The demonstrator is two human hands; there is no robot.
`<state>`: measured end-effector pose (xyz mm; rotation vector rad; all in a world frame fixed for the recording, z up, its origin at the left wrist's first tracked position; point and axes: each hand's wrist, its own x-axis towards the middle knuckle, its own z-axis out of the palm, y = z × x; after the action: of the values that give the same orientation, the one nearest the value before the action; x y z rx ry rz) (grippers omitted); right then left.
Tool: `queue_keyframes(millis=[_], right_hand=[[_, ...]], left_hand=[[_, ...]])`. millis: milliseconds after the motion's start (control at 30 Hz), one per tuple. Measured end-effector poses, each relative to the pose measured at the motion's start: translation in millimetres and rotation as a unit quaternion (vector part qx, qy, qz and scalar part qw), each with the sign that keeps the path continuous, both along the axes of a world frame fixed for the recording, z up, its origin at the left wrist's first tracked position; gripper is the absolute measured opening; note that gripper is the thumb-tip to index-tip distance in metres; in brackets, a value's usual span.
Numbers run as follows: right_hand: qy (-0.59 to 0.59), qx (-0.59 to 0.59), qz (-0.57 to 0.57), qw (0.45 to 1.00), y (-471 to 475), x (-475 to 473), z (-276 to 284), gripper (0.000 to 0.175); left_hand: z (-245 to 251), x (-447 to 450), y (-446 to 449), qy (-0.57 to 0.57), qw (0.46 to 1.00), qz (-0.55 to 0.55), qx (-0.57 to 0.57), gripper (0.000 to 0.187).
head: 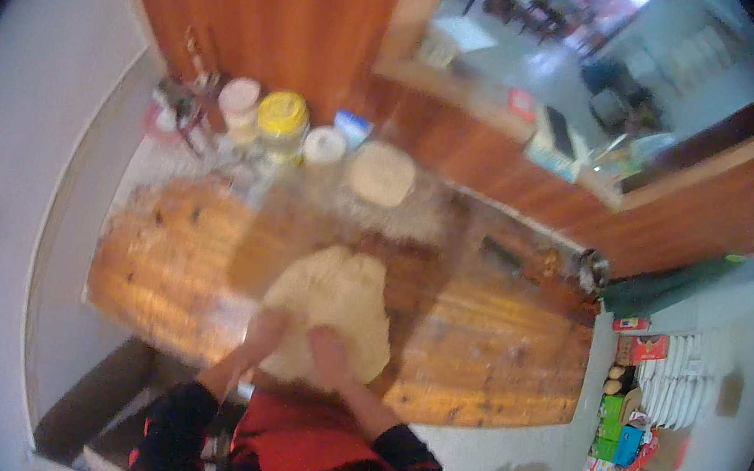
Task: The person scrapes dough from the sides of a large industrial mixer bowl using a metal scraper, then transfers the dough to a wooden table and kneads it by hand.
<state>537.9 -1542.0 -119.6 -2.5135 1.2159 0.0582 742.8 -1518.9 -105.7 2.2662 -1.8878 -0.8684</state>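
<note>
A large slab of pale dough (335,287) lies on the wooden work board (497,349) in front of me. My left hand (266,335) presses on the dough's near left edge. On its near middle rests my right hand (332,357), pushed down against the surface. Blur hides the single fingers of both hands. The dough's outline is uneven, with a small notch at the far edge.
Behind the dough stand a yellow-lidded jar (283,114), a pink-lidded container (240,97), a white-topped container (324,146) and a round tan object (382,174). A dark tool (502,253) lies at the back right. Boxes (610,419) line the floor at right.
</note>
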Motion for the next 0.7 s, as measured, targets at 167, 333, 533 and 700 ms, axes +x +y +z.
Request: queue_keyframes(millis=[167,333,533,700], right_hand=[[-0.047,0.061,-0.092,0.993,-8.4,-4.8,0.3,0.017],[-0.064,0.046,-0.095,0.992,-16.4,-4.3,21.5,0.016],[-0.016,0.048,-0.062,0.997,-21.4,-1.2,38.4,0.017],[-0.01,0.056,-0.072,0.996,-17.8,0.8,38.0,0.015]], left_hand=[[-1.0,11.0,-0.6,0.039,0.995,0.066,-0.057,0.018],[2.5,14.9,-1.1,0.061,0.996,0.044,-0.052,0.017],[9.7,14.5,3.4,0.072,0.996,0.017,-0.047,0.012],[8.2,7.1,13.9,0.053,0.994,0.017,-0.098,0.011]])
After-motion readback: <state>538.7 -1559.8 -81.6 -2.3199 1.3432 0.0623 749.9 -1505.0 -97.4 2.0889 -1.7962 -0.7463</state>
